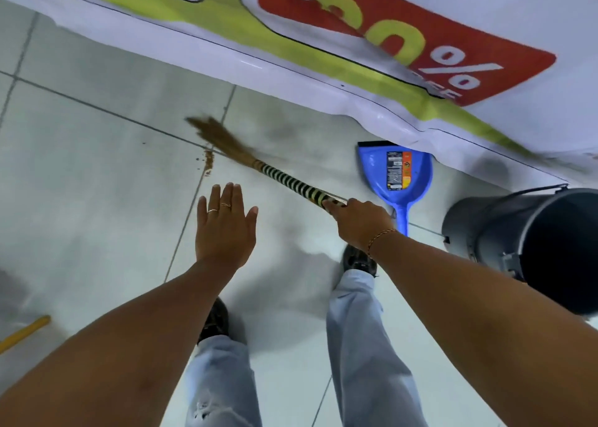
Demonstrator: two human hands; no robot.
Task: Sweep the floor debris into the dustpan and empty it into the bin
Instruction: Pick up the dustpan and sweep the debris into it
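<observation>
My right hand (359, 221) grips the end of a short broom (278, 175) with a black-and-yellow striped handle. Its brown bristles (213, 135) are blurred, just above a small brown pile of debris (208, 162) lying along a tile joint. My left hand (225, 226) hovers flat over the floor with fingers spread, holding nothing. A blue dustpan (394, 177) lies on the tiles to the right of the broom, its handle pointing toward me. A dark grey bin (530, 248) with a wire handle stands at the right edge, its mouth open toward me.
A large printed banner (323, 38) in white, green and red lies across the far side of the tiled floor, its edge touching the dustpan's lip. A yellow stick end (26, 332) pokes in at the lower left. My two feet (359, 261) stand between the hands.
</observation>
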